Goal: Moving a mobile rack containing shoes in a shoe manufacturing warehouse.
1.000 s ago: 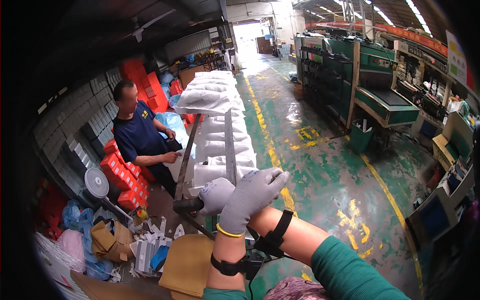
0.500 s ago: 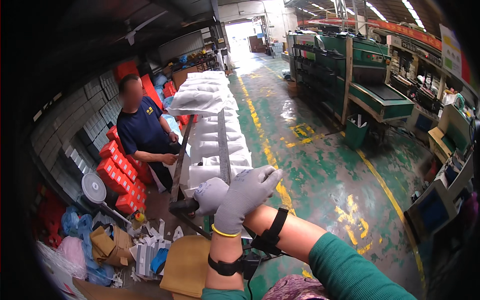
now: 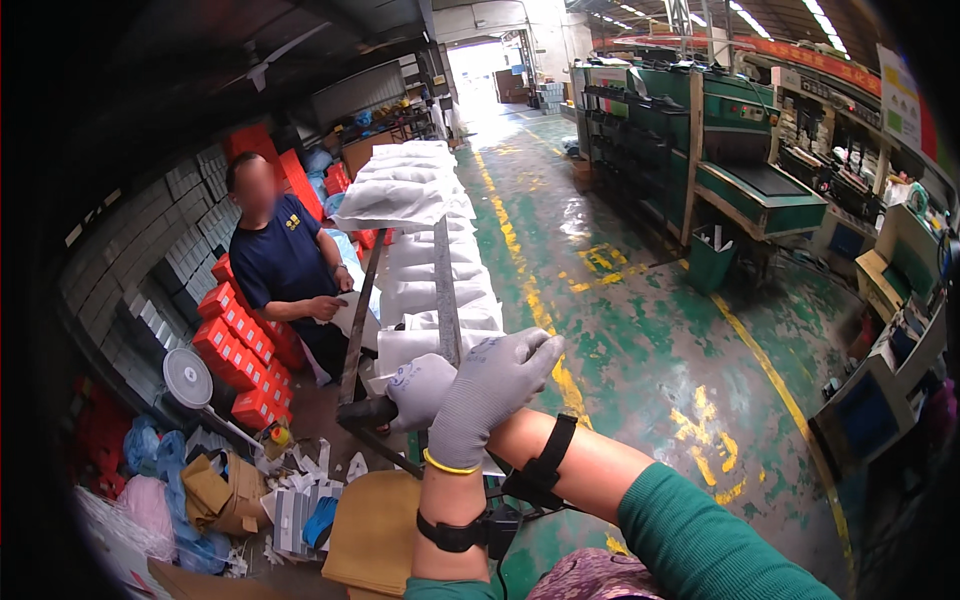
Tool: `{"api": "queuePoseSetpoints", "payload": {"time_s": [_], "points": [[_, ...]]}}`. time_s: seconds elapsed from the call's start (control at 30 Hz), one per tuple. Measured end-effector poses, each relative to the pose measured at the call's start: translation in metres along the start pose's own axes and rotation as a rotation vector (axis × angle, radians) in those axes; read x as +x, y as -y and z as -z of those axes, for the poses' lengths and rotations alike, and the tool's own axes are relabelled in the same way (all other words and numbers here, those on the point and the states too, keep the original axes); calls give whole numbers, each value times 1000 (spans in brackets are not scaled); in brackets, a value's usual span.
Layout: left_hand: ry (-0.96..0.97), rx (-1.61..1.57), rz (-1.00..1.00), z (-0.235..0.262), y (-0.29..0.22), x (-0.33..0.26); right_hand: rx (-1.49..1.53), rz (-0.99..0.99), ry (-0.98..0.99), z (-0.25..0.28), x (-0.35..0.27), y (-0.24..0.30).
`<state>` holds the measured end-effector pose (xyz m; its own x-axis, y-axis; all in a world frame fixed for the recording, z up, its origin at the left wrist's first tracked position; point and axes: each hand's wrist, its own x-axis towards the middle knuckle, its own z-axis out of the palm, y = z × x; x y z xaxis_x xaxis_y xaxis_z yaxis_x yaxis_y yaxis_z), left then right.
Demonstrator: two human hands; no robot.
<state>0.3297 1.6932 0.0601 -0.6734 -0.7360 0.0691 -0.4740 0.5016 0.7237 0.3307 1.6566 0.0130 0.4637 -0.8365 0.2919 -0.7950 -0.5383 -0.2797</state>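
Observation:
My forearms are crossed, the left over the right wrist, and both hands wear grey knitted gloves. My left hand (image 3: pixel 497 385) has its fingers curled in, and nothing shows in them. Below and left of it, my right hand (image 3: pixel 422 388) is closed on the dark end bar (image 3: pixel 368 411) of a long metal rack (image 3: pixel 447 290). White paper-like bundles (image 3: pixel 435 290) lie in a row along this rack, with more on its upper level. My left hand hides part of the right wrist and the rack's near corner.
A co-worker (image 3: pixel 290 265) stands left of the rack, holding a pale sheet. Red boxes (image 3: pixel 235 340), a round fan (image 3: pixel 188 378), a torn carton (image 3: pixel 235 495) and brown sheets (image 3: pixel 370 535) are on the left. Across the yellow-marked floor stand a green machine (image 3: pixel 740 150) and a green bin (image 3: pixel 710 262).
The co-worker has shifted slightly left, and their hands have moved up with a pale sheet now visible. My hands have stayed in place.

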Motion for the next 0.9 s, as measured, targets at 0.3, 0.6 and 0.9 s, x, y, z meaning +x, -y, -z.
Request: {"api": "queuePoseSetpoints", "payload": {"time_s": [0.3,0.6,0.9], "points": [[7,-7,-7,2,-3,-1,-44,-10,69,2,4,-1],[-6,39,-11,2,1,1,-38,-18,48,2,4,3],[-14,34,-3,4,-4,-3,-21,17,29,2,4,1]]}}
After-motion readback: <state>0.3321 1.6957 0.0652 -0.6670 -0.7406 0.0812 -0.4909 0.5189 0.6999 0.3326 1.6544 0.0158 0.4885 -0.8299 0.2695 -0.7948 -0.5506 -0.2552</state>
